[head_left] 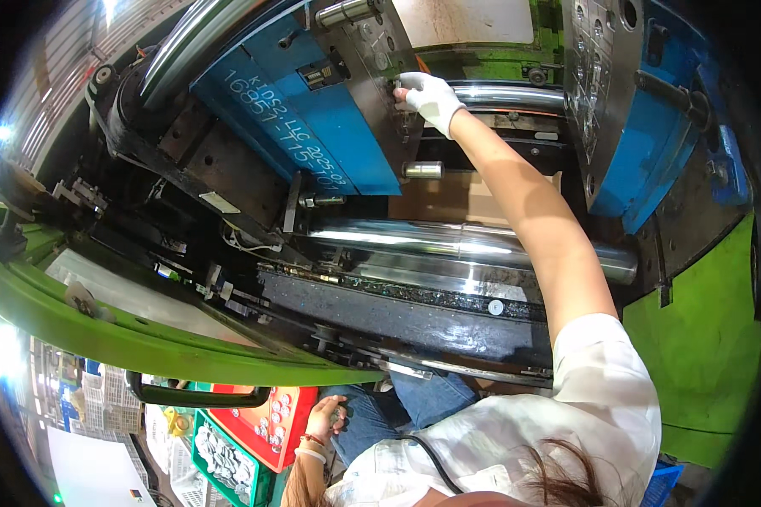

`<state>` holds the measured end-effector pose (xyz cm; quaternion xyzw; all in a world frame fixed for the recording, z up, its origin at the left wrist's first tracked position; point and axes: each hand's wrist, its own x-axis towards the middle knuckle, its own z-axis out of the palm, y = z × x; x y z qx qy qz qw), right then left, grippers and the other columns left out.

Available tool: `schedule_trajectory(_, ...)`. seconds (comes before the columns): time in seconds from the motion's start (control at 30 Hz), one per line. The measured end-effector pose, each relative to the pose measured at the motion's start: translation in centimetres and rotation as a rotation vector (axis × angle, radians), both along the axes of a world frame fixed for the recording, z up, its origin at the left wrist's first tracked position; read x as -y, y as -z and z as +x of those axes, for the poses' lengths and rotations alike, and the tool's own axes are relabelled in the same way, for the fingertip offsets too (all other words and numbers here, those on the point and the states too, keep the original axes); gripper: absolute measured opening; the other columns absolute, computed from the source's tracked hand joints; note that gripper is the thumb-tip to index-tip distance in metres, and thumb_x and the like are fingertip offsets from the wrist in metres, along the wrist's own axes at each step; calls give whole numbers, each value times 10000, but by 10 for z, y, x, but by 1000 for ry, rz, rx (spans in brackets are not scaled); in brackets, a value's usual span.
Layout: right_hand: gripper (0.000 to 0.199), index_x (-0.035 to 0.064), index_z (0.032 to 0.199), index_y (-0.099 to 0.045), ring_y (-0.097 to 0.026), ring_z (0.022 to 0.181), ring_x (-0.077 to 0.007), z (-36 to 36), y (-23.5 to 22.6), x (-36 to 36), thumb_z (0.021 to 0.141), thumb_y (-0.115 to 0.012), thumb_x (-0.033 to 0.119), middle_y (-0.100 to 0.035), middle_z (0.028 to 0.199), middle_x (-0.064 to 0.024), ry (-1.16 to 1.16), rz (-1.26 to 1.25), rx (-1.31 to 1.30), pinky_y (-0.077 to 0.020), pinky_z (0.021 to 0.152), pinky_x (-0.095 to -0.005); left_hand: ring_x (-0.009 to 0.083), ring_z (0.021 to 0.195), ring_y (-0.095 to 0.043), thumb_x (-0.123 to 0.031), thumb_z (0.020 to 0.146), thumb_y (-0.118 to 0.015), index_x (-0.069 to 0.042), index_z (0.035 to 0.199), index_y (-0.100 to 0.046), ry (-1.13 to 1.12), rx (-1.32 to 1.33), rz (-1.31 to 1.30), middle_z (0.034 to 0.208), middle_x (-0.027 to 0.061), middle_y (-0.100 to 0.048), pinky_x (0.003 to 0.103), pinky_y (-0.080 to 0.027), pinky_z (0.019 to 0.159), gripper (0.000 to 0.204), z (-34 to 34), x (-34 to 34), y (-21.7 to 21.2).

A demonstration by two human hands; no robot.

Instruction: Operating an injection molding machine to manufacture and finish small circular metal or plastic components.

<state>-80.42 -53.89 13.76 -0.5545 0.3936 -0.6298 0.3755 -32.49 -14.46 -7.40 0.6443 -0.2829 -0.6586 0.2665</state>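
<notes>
My right hand (431,100), in a white glove with bare fingertips, reaches between the two halves of a steel mould. Its fingers are pinched together against the face of the left blue mould half (300,118); what they grip there is too small to tell. Low in the view, my left hand (326,416) is by my lap, beside a red tray (293,437) that holds several small round pale parts. The left fingers are curled round something small and greyish that I cannot make out.
The right mould half (621,110) faces the left one. Polished tie bars (465,241) run across below and behind my right arm. A green machine door (186,359) with a black handle is at left. A green crate (260,480) holds grey-white parts.
</notes>
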Motion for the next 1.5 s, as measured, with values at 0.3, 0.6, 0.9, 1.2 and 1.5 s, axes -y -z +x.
schedule_trajectory(0.3, 372, 12, 1088, -633, -645, 850, -197, 8, -8, -10, 782, -692, 215, -673, 951, -136, 418, -102, -429, -486, 773, -289, 100, 396, -401, -302, 956, -464, -36, 1042, -546, 24, 6, -3, 642, 47, -541, 238, -316, 350, 291, -1, 3, -2)
schedule_trajectory(0.6, 341, 14, 1070, -636, -661, 780, -202, 15, -4, -6, 773, -690, 172, -671, 922, -148, 380, -132, -251, -494, 726, -289, 106, 398, -405, -279, 957, -452, -24, 1056, -529, 38, 6, -21, 650, 54, -548, 242, -331, 358, 284, -2, 4, -3)
schedule_trajectory(0.9, 344, 100, 1145, -572, -527, 1104, -334, 41, 15, -29, 807, -513, 131, -559, 1196, -157, 539, -141, -489, -424, 940, -370, 104, 398, -412, -290, 951, -466, -31, 1052, -532, 31, 10, -35, 644, 50, -548, 241, -335, 351, 286, 1, 1, 1)
schedule_trajectory(1.2, 462, 144, 1259, -517, -461, 1199, -328, 25, 12, -31, 797, -505, 156, -494, 1289, -156, 439, -159, -648, -371, 1017, -361, 103, 401, -417, -279, 948, -477, -33, 1041, -550, 17, 69, -59, 637, 41, -544, 241, -342, 348, 273, -4, -4, 2)
schedule_trajectory(1.5, 336, 58, 931, -627, -584, 867, -298, 88, -41, -200, 919, -454, 345, -589, 931, -135, -228, -668, -695, -479, 770, -385, 122, 462, -464, -186, 899, -587, -48, 1217, -452, 429, -393, -410, 645, 60, -516, 232, -366, 411, 372, -129, 2, -95)
